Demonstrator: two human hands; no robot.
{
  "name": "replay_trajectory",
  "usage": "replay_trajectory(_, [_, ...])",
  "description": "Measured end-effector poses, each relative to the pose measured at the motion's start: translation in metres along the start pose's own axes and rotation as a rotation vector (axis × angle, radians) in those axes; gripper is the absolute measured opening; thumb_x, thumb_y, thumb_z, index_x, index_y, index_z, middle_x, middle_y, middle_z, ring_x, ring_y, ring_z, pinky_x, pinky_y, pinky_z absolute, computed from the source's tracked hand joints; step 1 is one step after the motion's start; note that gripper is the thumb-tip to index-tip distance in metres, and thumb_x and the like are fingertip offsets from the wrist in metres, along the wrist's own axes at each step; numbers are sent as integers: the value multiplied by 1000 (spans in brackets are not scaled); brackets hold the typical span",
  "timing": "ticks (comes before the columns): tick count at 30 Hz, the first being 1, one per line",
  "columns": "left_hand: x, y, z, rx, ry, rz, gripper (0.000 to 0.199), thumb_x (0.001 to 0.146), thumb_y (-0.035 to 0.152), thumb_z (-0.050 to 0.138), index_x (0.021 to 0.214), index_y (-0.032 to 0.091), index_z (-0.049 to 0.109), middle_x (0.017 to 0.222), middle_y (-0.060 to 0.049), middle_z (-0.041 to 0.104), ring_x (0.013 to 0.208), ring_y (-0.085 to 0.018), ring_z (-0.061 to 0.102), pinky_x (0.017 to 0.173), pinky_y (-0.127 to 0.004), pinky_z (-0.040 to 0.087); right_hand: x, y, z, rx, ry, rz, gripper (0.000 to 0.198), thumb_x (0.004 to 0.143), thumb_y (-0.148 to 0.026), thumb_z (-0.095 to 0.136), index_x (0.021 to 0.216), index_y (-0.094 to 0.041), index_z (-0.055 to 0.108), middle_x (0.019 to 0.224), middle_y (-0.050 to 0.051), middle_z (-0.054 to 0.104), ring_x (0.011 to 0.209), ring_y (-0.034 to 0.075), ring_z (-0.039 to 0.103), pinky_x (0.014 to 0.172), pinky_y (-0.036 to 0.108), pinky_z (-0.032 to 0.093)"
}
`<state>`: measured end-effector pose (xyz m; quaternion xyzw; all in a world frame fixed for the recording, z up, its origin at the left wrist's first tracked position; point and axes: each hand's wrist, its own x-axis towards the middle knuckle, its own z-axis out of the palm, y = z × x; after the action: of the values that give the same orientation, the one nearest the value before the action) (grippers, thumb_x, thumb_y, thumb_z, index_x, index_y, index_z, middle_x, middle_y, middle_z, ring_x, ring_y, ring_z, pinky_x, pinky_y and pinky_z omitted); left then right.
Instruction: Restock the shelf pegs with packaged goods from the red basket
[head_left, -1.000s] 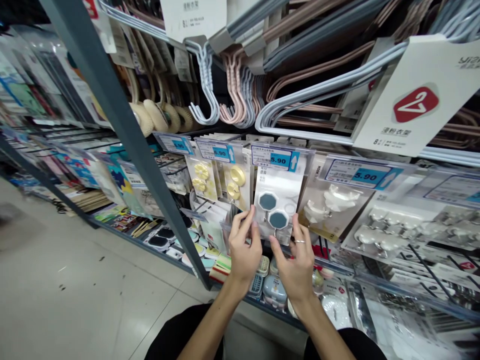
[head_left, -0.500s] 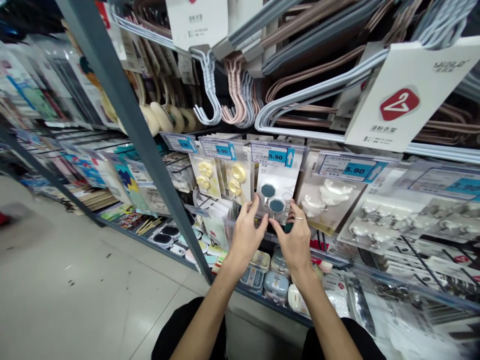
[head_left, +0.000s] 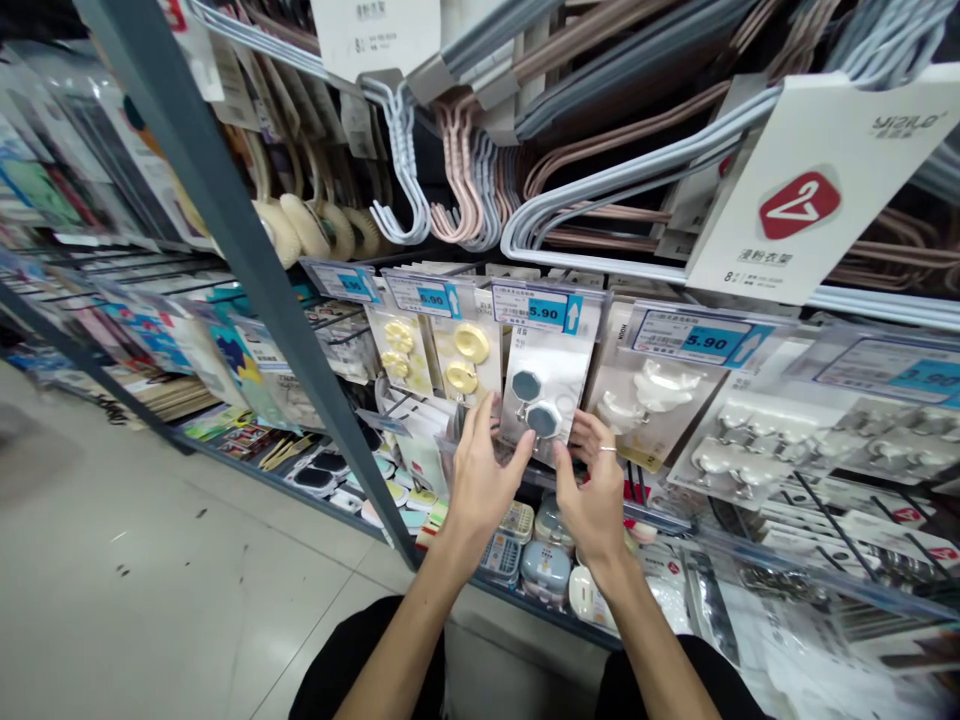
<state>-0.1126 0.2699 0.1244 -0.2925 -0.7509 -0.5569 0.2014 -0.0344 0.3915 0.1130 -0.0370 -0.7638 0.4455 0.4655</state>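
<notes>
A white card pack of wall hooks hangs below a 5.90 price tag, with two blue-grey octagonal hooks on its front. My left hand is at the pack's lower left, thumb at the front near the lower hook and fingers round the left edge. At the lower right edge, my right hand, with a ring on one finger, has its fingers bent round the card and its thumb near the bottom. Yellow round hooks hang just left of the pack, and white hooks hang to its right.
Clothes hangers jut out above my hands. A grey shelf post slants down on the left. Plastic boxes stand on the shelf below, and metal pegs stick out at the right. Tiled floor lies at lower left.
The pack's lower end has shifted slightly left and tilts more. My thumbs have moved a little apart, the right one lower. The view has shifted slightly.
</notes>
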Motion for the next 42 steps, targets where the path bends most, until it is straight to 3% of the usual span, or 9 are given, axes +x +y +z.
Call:
replay_trajectory(8, [-4, 5, 14, -5, -43, -3, 70, 89, 35, 73, 151, 24, 42, 139, -14, 50, 127, -29, 60, 106, -47, 57, 4, 8, -6, -130, 91, -42, 32, 101, -24, 58, 133, -23, 57, 120, 10, 70, 105, 21, 70, 92, 38, 61])
replay_trajectory(15, [-3, 6, 20, 67, 18, -14, 78, 87, 28, 72, 155, 24, 34, 144, -17, 47, 131, -32, 58, 110, -51, 54, 3, 5, -7, -214, -7, -92, 39, 103, -23, 52, 142, -23, 51, 132, 13, 62, 113, 22, 66, 95, 41, 60])
replay_trajectory(26, [-12, 24, 19, 62, 26, -61, 88, 84, 44, 78, 156, 22, 30, 144, -18, 47, 135, -33, 54, 110, -52, 50, -2, 1, -11, -255, 138, -143, 40, 100, -20, 58, 140, -20, 52, 131, 14, 64, 121, 25, 65, 102, 47, 58])
replay_trajectory(29, [-10, 31, 11, 99, 114, 18, 79, 87, 43, 75, 152, 20, 36, 139, -17, 51, 131, -32, 56, 108, -50, 51, 1, -13, -13, -266, 230, -247, 44, 97, -14, 60, 139, -21, 52, 132, 14, 61, 123, 27, 62, 97, 47, 60])
replay_trajectory(32, [-10, 34, 4, 42, 220, 138, 56, 90, 33, 71, 140, 19, 51, 126, -13, 57, 115, -25, 62, 101, -44, 54, -7, -34, -22, -224, 249, -313, 48, 94, -8, 60, 140, -22, 53, 123, 12, 64, 105, 22, 68, 87, 41, 62])
replay_trajectory(35, [-15, 34, 1, -41, 322, 296, 33, 88, 24, 69, 120, 17, 64, 107, -9, 62, 95, -22, 62, 86, -40, 55, -45, -43, -57, -223, 212, -292, 54, 92, -4, 60, 142, -21, 52, 116, 11, 66, 93, 18, 69, 82, 37, 61])
replay_trajectory(38, [-24, 34, 7, -95, 384, 424, 20, 84, 22, 67, 103, 17, 71, 89, -7, 64, 85, -23, 62, 78, -40, 52, -128, -40, -135, -411, 274, -134, 50, 91, -8, 62, 138, -22, 56, 107, 9, 69, 90, 19, 70, 81, 38, 61])
replay_trajectory(40, [-31, 34, 16, -123, 348, 463, 17, 84, 23, 66, 98, 17, 74, 84, -8, 66, 82, -25, 63, 75, -41, 51, -210, -48, -206, -673, 455, 76, 41, 91, -16, 67, 130, -22, 60, 100, 7, 70, 85, 19, 70, 81, 38, 59])
replay_trajectory(42, [-41, 36, 26, -148, 278, 486, 17, 86, 25, 64, 97, 17, 75, 81, -9, 68, 79, -26, 64, 72, -40, 51, -302, -69, -280, -924, 778, 362, 39, 89, -31, 70, 126, -18, 62, 100, 9, 70, 84, 21, 69, 83, 40, 58])
